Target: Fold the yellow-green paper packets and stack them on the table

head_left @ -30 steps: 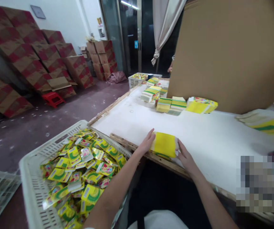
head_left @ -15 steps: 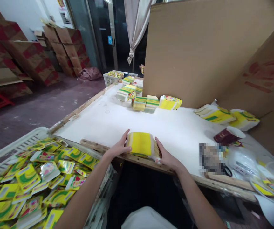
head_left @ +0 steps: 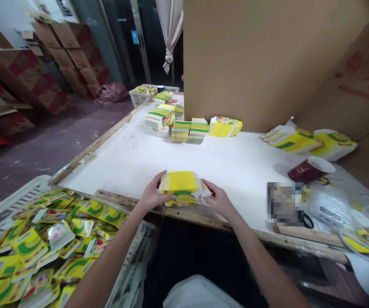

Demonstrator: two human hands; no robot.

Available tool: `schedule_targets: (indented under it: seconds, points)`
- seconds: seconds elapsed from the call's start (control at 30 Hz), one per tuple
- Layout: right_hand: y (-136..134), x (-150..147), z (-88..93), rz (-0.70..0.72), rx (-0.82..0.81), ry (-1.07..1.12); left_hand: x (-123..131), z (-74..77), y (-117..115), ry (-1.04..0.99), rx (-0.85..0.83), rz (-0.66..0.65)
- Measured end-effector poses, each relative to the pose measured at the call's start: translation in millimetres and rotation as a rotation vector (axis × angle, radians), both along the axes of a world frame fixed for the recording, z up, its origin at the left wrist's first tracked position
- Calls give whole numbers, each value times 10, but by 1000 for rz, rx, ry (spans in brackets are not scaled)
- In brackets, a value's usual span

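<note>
Nearest, left crate: a pale slatted crate [head_left: 14, 194] of loose yellow-and-green packets [head_left: 30, 246], cut off by the left and bottom edges; its depth is hidden.
Left hand: the left hand [head_left: 151, 196] is partly spread around the left end of a printed bundle [head_left: 181, 182], thumb across the near face, fingers mostly hidden beyond it.
Right hand: the right hand [head_left: 218, 199] is curled at the bundle's right end; its fingertips are hard to make out.
Printed bundle: at the near edge of the white table [head_left: 123, 162], over the wooden strip [head_left: 120, 197], yellow side up; whether it rests or is lifted, I cannot tell.
Handling: probably light, made of thin, fairly stiff card; the loose-looking right end may slip or fan, and corners could crease.
Where to hold: both ends, pressed evenly inward, seems surest.
Right of the table: a maroon mug [head_left: 306, 170], tipped over; nearer, a pixelated patch [head_left: 284, 205] conceals something.
Far table: similar stacks [head_left: 180, 130] stand before a cardboard panel [head_left: 251, 64], which blocks everything behind it.
Far left: stacked cartons [head_left: 72, 55], their print blurred.
</note>
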State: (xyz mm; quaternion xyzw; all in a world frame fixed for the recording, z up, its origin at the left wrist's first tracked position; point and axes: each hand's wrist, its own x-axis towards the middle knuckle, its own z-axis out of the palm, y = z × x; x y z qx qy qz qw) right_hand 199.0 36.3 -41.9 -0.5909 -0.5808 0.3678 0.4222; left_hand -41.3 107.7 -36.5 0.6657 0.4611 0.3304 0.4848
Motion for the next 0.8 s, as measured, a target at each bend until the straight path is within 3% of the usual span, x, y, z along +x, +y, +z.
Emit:
schedule_targets:
  seconds: [0.1,0.17,0.33,0.5,0.63,0.73,0.8]
  points:
    - [101,71,155,-75,-66,3,100,111,-26,-77,-171,135]
    - [132,130,219,-85,-122,-6,144,160,-62,-80,-257,145]
    - [65,217,235,94,-323,21,115,158,-90,-19,-535,64]
    - [53,205,198,56,-349,62,99,100,-4,28,-583,24]
    - [101,172,268,19,-327,-9,156,147,9,61,-607,33]
    - [76,157,409,-40,-278,-103,152,219,-29,80,-481,96]
    - [18,141,541,-147,-140,-215,103,264,-67,83,-342,199]
